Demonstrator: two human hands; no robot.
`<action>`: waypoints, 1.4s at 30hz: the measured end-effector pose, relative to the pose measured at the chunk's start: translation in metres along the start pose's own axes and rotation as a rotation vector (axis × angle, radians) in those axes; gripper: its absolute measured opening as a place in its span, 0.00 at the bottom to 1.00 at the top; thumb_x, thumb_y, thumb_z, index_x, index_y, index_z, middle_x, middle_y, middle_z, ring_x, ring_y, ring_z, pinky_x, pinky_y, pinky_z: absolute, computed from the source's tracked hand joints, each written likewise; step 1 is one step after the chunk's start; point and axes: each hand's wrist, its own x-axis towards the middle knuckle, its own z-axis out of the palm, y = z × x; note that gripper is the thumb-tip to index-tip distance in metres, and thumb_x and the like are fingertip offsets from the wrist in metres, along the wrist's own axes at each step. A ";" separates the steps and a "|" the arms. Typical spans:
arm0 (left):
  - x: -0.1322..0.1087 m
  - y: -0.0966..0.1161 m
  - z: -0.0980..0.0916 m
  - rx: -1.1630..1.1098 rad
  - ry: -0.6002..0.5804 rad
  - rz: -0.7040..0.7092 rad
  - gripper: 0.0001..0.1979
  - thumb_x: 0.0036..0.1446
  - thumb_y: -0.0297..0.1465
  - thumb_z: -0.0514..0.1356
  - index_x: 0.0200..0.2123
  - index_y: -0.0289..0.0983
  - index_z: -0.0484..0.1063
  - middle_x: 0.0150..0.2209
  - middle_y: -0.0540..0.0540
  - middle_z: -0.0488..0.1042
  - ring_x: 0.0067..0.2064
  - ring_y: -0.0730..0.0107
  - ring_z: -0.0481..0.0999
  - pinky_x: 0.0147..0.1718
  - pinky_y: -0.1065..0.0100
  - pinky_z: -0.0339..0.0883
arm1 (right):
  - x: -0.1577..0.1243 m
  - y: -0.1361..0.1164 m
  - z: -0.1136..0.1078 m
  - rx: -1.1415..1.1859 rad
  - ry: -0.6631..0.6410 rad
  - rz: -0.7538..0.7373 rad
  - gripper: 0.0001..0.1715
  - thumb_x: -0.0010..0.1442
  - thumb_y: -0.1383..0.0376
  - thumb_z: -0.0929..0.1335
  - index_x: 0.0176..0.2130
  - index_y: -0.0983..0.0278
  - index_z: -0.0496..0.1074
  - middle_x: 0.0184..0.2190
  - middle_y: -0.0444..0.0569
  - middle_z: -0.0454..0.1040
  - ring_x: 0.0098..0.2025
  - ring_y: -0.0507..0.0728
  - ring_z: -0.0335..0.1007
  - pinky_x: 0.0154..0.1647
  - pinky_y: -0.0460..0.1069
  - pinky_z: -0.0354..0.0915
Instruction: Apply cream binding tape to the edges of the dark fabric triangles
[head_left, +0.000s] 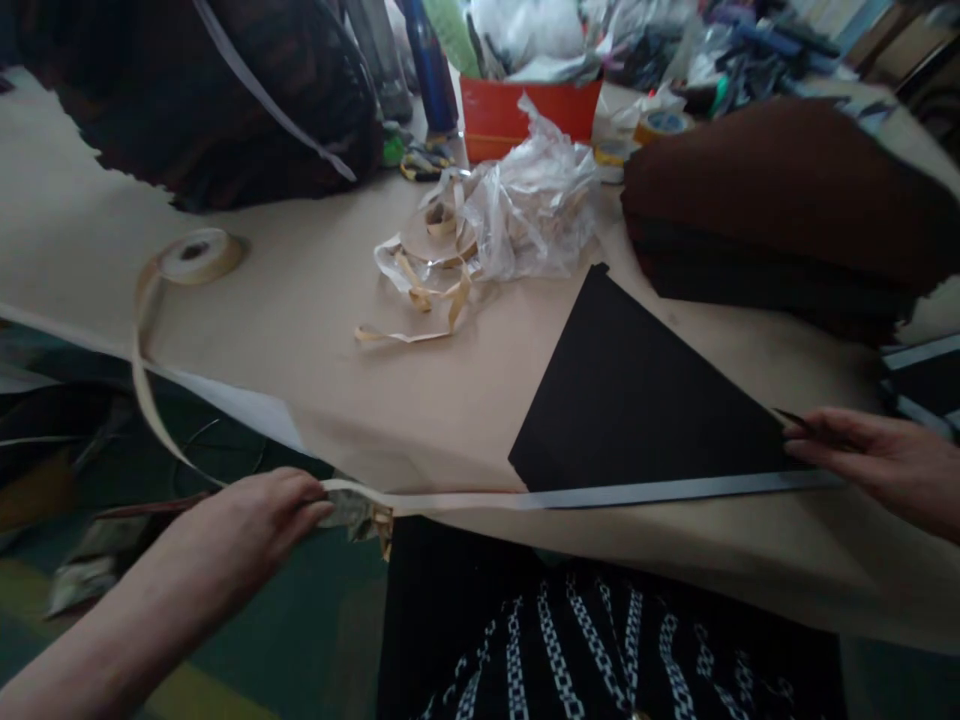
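Observation:
A black flat panel (637,400) with slanted sides lies on the table near its front edge. Along its lower edge runs a pale tape strip (600,495), light grey over the panel and cream farther left. My left hand (274,510) is closed on this strip, just off the table's front edge. From there the tape loops back up to a cream tape roll (201,255) on the table. At the panel's right corner, my right hand (885,465) pinches a thin dark pointed piece (799,420); whether it is a tool or the panel's corner is unclear.
Clear plastic wrap (536,205) and a second tape roll (439,230) lie mid-table. Behind them stand a red box (529,115) and a blue bottle (433,70). A brown-black stack (780,190) sits right, a dark bundle (225,100) left. Scissors (424,162) lie near it.

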 end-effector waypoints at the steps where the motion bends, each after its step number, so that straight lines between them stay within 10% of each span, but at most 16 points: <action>1: -0.001 0.013 0.006 -0.044 -0.010 0.056 0.20 0.56 0.48 0.51 0.30 0.41 0.76 0.33 0.49 0.79 0.34 0.64 0.78 0.37 0.65 0.72 | 0.005 -0.009 -0.004 0.026 -0.024 0.002 0.18 0.49 0.49 0.67 0.33 0.58 0.77 0.34 0.52 0.78 0.35 0.57 0.75 0.36 0.49 0.67; 7: 0.002 0.057 0.066 -0.046 0.370 0.385 0.20 0.59 0.49 0.52 0.41 0.42 0.76 0.43 0.46 0.79 0.42 0.61 0.80 0.39 0.68 0.76 | 0.059 -0.103 0.009 -0.051 -0.066 -0.373 0.22 0.58 0.60 0.64 0.51 0.61 0.71 0.32 0.49 0.76 0.33 0.56 0.73 0.35 0.49 0.65; 10: 0.005 0.073 0.079 0.013 0.482 0.386 0.20 0.59 0.46 0.54 0.42 0.37 0.74 0.42 0.41 0.78 0.42 0.57 0.78 0.39 0.62 0.76 | 0.098 -0.138 0.025 -0.233 -0.027 -0.284 0.30 0.56 0.56 0.67 0.56 0.65 0.66 0.33 0.52 0.76 0.36 0.60 0.73 0.36 0.51 0.64; 16: 0.009 0.116 0.065 -0.072 0.052 0.283 0.06 0.58 0.32 0.58 0.36 0.36 0.72 0.36 0.43 0.74 0.40 0.57 0.72 0.40 0.55 0.68 | 0.147 -0.138 0.034 -0.325 -0.020 -0.049 0.21 0.53 0.50 0.69 0.39 0.63 0.72 0.36 0.55 0.74 0.39 0.66 0.71 0.35 0.55 0.64; 21: 0.013 0.124 0.058 -0.109 -0.072 0.248 0.09 0.61 0.30 0.54 0.29 0.36 0.71 0.33 0.44 0.72 0.38 0.61 0.69 0.40 0.59 0.64 | 0.157 -0.129 0.029 -0.254 -0.109 -0.073 0.14 0.54 0.54 0.68 0.24 0.58 0.66 0.21 0.47 0.68 0.27 0.60 0.67 0.28 0.53 0.62; 29: 0.024 0.137 0.041 -0.361 -0.266 0.193 0.09 0.59 0.35 0.55 0.32 0.39 0.73 0.29 0.51 0.74 0.29 0.72 0.70 0.29 0.70 0.60 | 0.176 -0.127 0.014 -0.256 0.103 -0.097 0.10 0.54 0.56 0.69 0.31 0.60 0.67 0.28 0.48 0.71 0.32 0.58 0.66 0.35 0.53 0.62; 35: 0.035 0.150 0.024 -0.332 -0.355 0.145 0.16 0.59 0.40 0.53 0.29 0.36 0.73 0.23 0.50 0.71 0.26 0.72 0.66 0.26 0.70 0.55 | 0.115 -0.149 0.016 0.039 0.021 -0.239 0.15 0.62 0.55 0.61 0.43 0.62 0.66 0.28 0.46 0.69 0.29 0.53 0.65 0.31 0.49 0.60; 42: 0.043 0.145 0.018 -0.296 -0.305 0.162 0.19 0.60 0.42 0.52 0.28 0.37 0.74 0.23 0.49 0.72 0.25 0.73 0.66 0.25 0.70 0.54 | -0.001 -0.180 0.053 0.850 -0.721 -0.329 0.18 0.66 0.57 0.58 0.32 0.65 0.67 0.30 0.48 0.72 0.31 0.51 0.69 0.36 0.47 0.67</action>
